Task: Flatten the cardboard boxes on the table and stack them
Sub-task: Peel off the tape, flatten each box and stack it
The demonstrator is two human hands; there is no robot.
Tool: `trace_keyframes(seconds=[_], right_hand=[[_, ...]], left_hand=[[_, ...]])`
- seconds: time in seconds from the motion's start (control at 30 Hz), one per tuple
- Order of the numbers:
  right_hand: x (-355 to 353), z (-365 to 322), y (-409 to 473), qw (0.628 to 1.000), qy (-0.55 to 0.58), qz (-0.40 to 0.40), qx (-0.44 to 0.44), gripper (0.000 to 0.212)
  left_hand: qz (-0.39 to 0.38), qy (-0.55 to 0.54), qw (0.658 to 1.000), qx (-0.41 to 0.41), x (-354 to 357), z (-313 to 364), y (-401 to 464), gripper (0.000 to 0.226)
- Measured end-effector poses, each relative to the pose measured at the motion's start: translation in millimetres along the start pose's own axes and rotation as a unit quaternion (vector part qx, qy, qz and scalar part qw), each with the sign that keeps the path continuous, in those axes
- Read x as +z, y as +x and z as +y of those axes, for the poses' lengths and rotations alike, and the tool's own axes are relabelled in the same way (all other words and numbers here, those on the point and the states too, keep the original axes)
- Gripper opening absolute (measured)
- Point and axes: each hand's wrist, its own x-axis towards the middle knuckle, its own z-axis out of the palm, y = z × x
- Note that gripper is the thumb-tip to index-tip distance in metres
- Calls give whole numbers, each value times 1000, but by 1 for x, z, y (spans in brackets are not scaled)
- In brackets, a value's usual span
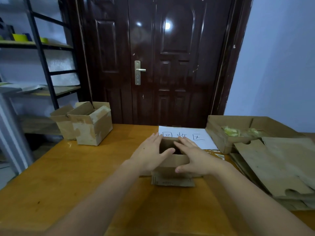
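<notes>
We have both hands on the small open box (172, 160) at the middle of the table (68, 171), just in front of the white sheet (190, 136). Our left hand (150, 155) lies against its left wall, fingers straight, thumb over the rim. Our right hand (192, 159) covers the right wall, fingers extended, thumb along the near side. Flattened cardboard (279, 169) sits stacked at right; two standing boxes (85, 125) wait far left.

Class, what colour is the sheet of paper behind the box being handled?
White, with dark handwritten characters; the sheet of paper shows in the head view.
</notes>
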Motion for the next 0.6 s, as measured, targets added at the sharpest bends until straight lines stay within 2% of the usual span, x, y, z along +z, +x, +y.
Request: trace_keyframes(seconds=[0.2, 0.3, 0.4, 0.5, 0.6], right_hand=[[-15, 0, 7, 993, -108, -23, -38, 86], [-25, -1, 8, 989, -135, -12, -59, 87], [-38, 2, 3, 988, -134, 49, -61, 93], [-46, 12, -7, 975, -183, 107, -59, 102], [-39, 21, -20, 968, -203, 146, -25, 105]], left_hand=[[4, -7, 1000, 17, 10, -6, 3, 87], [-3, -14, 1000, 17, 9, -6, 2, 87], [1, -20, 1000, 15, 7, -5, 1, 89], [-3, -10, 1000, 7, 7, -4, 1, 87], [-11, -13, 1000, 4, 7, -3, 0, 88]])
